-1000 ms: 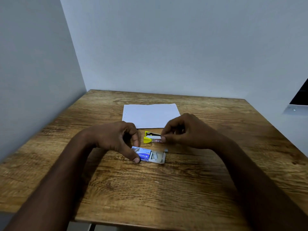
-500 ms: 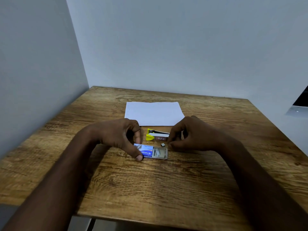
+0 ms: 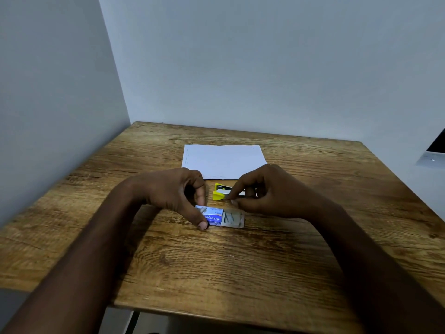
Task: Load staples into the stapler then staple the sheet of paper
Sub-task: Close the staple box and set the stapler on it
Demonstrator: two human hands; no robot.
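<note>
A small blue staple box (image 3: 214, 216) lies on the wooden table (image 3: 216, 266), its grey inner tray (image 3: 233, 219) slid out to the right with staple strips inside. My left hand (image 3: 178, 194) pinches the blue sleeve between thumb and forefinger. My right hand (image 3: 267, 191) hovers just above the tray and pinches a small strip of staples (image 3: 234, 201) at its fingertips. Behind it lies a yellow and black stapler (image 3: 222, 192), partly hidden by my right fingers. A white sheet of paper (image 3: 224, 160) lies flat beyond the stapler.
Grey walls close the table's far and left sides. A white device (image 3: 433, 153) shows at the right edge of the view. One stray staple (image 3: 231, 256) lies on the wood nearer to me.
My right hand went from the stapler down to the open tray, then rose a little toward the stapler with a small staple strip in its fingertips. My left hand stayed on the box.
</note>
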